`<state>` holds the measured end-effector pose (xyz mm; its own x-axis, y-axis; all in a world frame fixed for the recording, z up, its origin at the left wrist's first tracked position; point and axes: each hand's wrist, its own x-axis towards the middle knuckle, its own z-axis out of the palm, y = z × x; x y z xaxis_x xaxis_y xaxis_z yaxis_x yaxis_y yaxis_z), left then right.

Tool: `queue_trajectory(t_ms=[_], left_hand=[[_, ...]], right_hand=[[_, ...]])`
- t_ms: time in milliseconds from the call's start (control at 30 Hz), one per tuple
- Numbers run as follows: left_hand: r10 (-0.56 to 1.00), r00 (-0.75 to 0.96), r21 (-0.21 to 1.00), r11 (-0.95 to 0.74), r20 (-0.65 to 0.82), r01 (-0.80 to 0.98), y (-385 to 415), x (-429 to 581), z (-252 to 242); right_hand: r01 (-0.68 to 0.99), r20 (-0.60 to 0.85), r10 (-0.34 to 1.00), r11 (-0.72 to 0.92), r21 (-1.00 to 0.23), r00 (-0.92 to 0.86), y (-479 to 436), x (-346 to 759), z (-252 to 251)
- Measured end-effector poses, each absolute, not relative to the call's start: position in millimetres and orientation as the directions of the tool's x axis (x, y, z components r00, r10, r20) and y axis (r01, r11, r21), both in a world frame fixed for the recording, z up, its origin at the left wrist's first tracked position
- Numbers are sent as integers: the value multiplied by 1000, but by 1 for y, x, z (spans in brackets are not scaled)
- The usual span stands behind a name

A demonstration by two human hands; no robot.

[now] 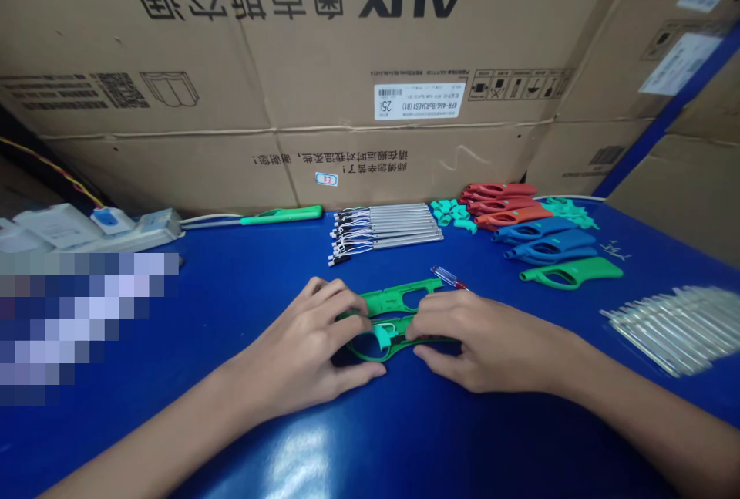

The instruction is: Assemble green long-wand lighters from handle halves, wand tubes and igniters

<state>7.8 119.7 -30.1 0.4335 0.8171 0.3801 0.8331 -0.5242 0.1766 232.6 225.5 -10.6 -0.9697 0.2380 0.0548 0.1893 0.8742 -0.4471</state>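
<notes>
A green lighter half-shell (400,322) lies open on the blue table, with a teal trigger (382,337) and a thin white wire inside it. My left hand (317,337) grips the looped left end, its thumb along the near side. From the right, my right hand (471,337) pinches the shell's middle with fingertips and thumb, hiding much of that end. Just behind lies a matching green half-shell (386,301), partly covered by my fingers. Beyond my right hand rests a small clear tool with a red end (446,278).
Metal lighter tubes with wires (405,223) lie at the back, beside teal triggers (454,214). Red (500,194), blue (537,241) and green shells (583,271) sit right of these. Clear-wrapped rods (676,329) lie far right. A power strip (144,229) stands left, before a cardboard wall (324,98).
</notes>
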Motion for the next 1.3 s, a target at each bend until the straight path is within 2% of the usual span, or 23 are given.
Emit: queue_trajectory(t_ms=[167, 333, 567, 700, 800, 1133, 1300], left_hand=[[820, 429, 207, -527, 378, 824, 118, 6, -29], [878, 379, 303, -461, 293, 834, 117, 4, -31], [900, 382, 347, -434, 209, 832, 118, 2, -27], [905, 399, 374, -424, 147, 825, 117, 2, -24], [907, 408, 363, -416, 101, 834, 115, 1, -21], [905, 418, 178, -425, 78, 888, 112, -16, -6], [916, 402, 208, -393, 0, 896, 112, -18, -2]], right_hand=[[189, 32, 226, 877, -441, -974, 224, 231, -9], [204, 8, 232, 874, -441, -973, 223, 232, -6], [208, 2, 234, 868, -451, -972, 224, 233, -4], [124, 149, 222, 864, -487, -964, 224, 231, -9], [88, 252, 237, 869, -487, -938, 222, 229, -15], [83, 257, 224, 882, -465, -940, 221, 228, -20], [66, 262, 209, 882, -467, -942, 222, 228, -23]])
